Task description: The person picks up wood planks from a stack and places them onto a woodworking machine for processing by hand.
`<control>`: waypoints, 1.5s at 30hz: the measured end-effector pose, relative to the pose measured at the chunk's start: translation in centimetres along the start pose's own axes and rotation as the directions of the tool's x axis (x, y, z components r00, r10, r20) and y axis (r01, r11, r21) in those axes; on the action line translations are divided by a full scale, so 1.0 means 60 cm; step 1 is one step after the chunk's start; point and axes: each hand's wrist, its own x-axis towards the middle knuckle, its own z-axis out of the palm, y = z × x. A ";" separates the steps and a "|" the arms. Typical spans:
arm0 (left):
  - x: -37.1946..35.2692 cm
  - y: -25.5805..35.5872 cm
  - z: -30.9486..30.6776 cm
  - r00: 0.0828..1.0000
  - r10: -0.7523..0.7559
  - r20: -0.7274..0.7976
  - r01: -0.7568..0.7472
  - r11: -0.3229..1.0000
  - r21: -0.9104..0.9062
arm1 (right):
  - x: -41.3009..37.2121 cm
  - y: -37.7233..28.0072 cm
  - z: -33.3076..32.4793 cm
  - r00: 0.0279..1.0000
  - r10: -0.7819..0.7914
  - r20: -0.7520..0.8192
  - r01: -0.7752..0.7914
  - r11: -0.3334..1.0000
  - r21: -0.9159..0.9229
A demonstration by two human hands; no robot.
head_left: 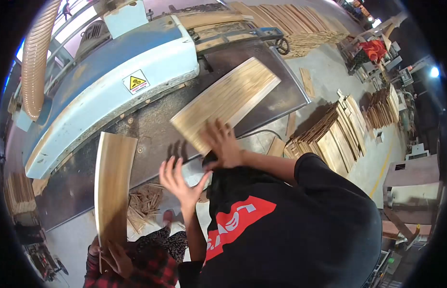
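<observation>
A wide wooden board (228,98) lies at an angle on the dark metal table (158,165) of a machine. My right hand (224,146) is at the board's near end, fingers spread over its edge, slightly blurred. To its left, my left hand (181,185) is raised in front of the table with fingers apart and nothing in it. At the lower left, a co-worker in a red checked shirt grips a second board (115,180) with both hands (113,259); its far end rests over the table.
A blue and white machine cover (122,84) with a warning label spans the table's far side, beside a ribbed hose (36,62). Stacked boards (329,137) stand on the floor at right, more (295,24) behind. Wood offcuts (145,199) lie below the table.
</observation>
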 end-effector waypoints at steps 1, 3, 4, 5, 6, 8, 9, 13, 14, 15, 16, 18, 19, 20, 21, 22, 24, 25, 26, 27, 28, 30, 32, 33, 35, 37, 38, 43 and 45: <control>-0.019 0.005 0.021 0.998 -0.002 0.068 0.002 1.000 0.004 | -0.004 0.000 -0.032 0.982 -0.133 0.136 0.126 0.990 0.058; -0.063 0.013 0.047 0.993 -0.009 0.115 0.005 0.999 0.041 | -0.006 0.019 -0.054 0.925 -0.330 0.189 0.285 0.930 0.231; -0.077 0.027 0.039 0.993 -0.046 0.113 0.037 0.996 0.077 | -0.003 0.045 -0.043 0.919 -0.381 0.101 0.332 0.887 0.322; -0.086 0.040 0.032 0.993 -0.087 0.085 0.078 0.991 0.105 | -0.002 0.068 -0.037 0.945 -0.326 0.025 0.312 0.922 0.230; -0.098 0.052 0.022 0.990 -0.133 0.051 0.124 0.982 0.140 | 0.005 0.092 -0.027 0.938 -0.346 -0.017 0.346 0.935 0.076; -0.119 0.072 -0.002 0.976 -0.214 0.024 0.203 0.950 0.238 | 0.024 0.135 -0.012 0.852 -0.519 -0.067 0.522 0.852 0.037; -0.134 0.074 -0.009 0.970 -0.243 -0.001 0.233 0.928 0.292 | 0.024 0.145 0.011 0.802 -0.590 -0.098 0.589 0.807 -0.042; -0.135 0.127 -0.015 0.917 -0.362 -0.167 0.399 0.844 0.358 | 0.059 0.143 -0.028 0.610 -0.763 -0.214 0.759 0.640 -0.117; -0.135 0.144 -0.013 0.897 -0.369 -0.243 0.436 0.828 0.353 | 0.081 0.126 -0.060 0.584 -0.779 -0.228 0.785 0.614 -0.087; -0.129 0.165 -0.012 0.875 -0.380 -0.301 0.472 0.807 0.354 | 0.111 0.102 -0.105 0.552 -0.796 -0.247 0.809 0.583 -0.074; -0.121 0.181 -0.003 0.846 -0.378 -0.376 0.505 0.795 0.337 | 0.138 0.073 -0.166 0.587 -0.801 -0.118 0.804 0.594 -0.031; -0.115 0.223 0.014 0.782 -0.374 -0.498 0.565 0.762 0.315 | 0.166 0.009 -0.261 0.621 -0.769 0.152 0.771 0.634 0.059; -0.111 0.237 0.026 0.748 -0.379 -0.545 0.593 0.751 0.290 | 0.188 -0.008 -0.259 0.564 -0.823 0.072 0.811 0.568 0.142; -0.108 0.246 0.039 0.717 -0.398 -0.572 0.616 0.745 0.255 | 0.200 -0.030 -0.246 0.519 -0.853 0.053 0.843 0.521 0.135; -0.107 0.252 0.051 0.683 -0.417 -0.600 0.638 0.740 0.213 | 0.206 -0.053 -0.226 0.470 -0.882 0.039 0.874 0.471 0.124; -0.109 0.253 0.060 0.645 -0.436 -0.628 0.659 0.734 0.167 | 0.210 -0.078 -0.210 0.417 -0.909 0.030 0.902 0.417 0.112; -0.113 0.241 0.064 0.602 -0.472 -0.645 0.680 0.726 0.103 | 0.209 -0.126 -0.194 0.399 -0.916 -0.029 0.905 0.389 0.173; -0.112 0.233 0.060 0.576 -0.502 -0.645 0.685 0.727 0.045 | 0.210 -0.146 -0.186 0.401 -0.915 -0.042 0.901 0.386 0.199; -0.114 0.225 0.056 0.549 -0.536 -0.642 0.688 0.726 -0.018 | 0.206 -0.164 -0.182 0.405 -0.913 -0.046 0.895 0.386 0.226; -0.120 0.211 0.049 0.531 -0.565 -0.631 0.692 0.719 -0.063 | 0.202 -0.183 -0.185 0.407 -0.913 -0.034 0.888 0.387 0.249; -0.129 0.193 0.049 0.495 -0.615 -0.613 0.705 0.697 -0.130 | 0.200 -0.194 -0.176 0.401 -0.916 -0.021 0.894 0.386 0.228; -0.152 0.157 0.041 0.448 -0.677 -0.584 0.715 0.663 -0.221 | 0.192 -0.207 -0.144 0.399 -0.917 -0.008 0.901 0.391 0.186; -0.186 0.108 0.068 0.171 -0.824 -0.540 0.716 0.480 -0.506 | 0.168 -0.210 -0.145 0.389 -0.921 0.020 0.905 0.386 0.178; -0.192 0.086 0.076 0.038 -0.876 -0.481 0.677 0.376 -0.632 | 0.157 -0.216 -0.159 0.393 -0.919 0.046 0.901 0.394 0.180; -0.182 0.070 0.054 -0.167 -0.977 -0.131 0.383 0.058 -0.922 | 0.149 -0.228 -0.189 0.372 -0.926 0.058 0.906 0.376 0.197; -0.176 0.058 0.049 -0.087 -0.982 0.168 0.100 -0.176 -0.979 | 0.148 -0.245 -0.225 0.350 -0.928 0.127 0.886 0.372 0.276; -0.167 0.059 0.054 -0.054 -0.985 0.163 0.049 -0.166 -0.985 | 0.147 -0.255 -0.244 0.344 -0.926 0.157 0.871 0.377 0.314; -0.103 0.086 0.032 0.038 -0.993 0.108 -0.203 -0.114 -0.972 | 0.132 -0.280 -0.302 0.291 -0.941 0.175 0.878 0.335 0.342; -0.098 0.085 0.023 0.039 -0.995 0.095 -0.248 -0.102 -0.963 | 0.138 -0.291 -0.314 0.247 -0.955 0.166 0.899 0.290 0.327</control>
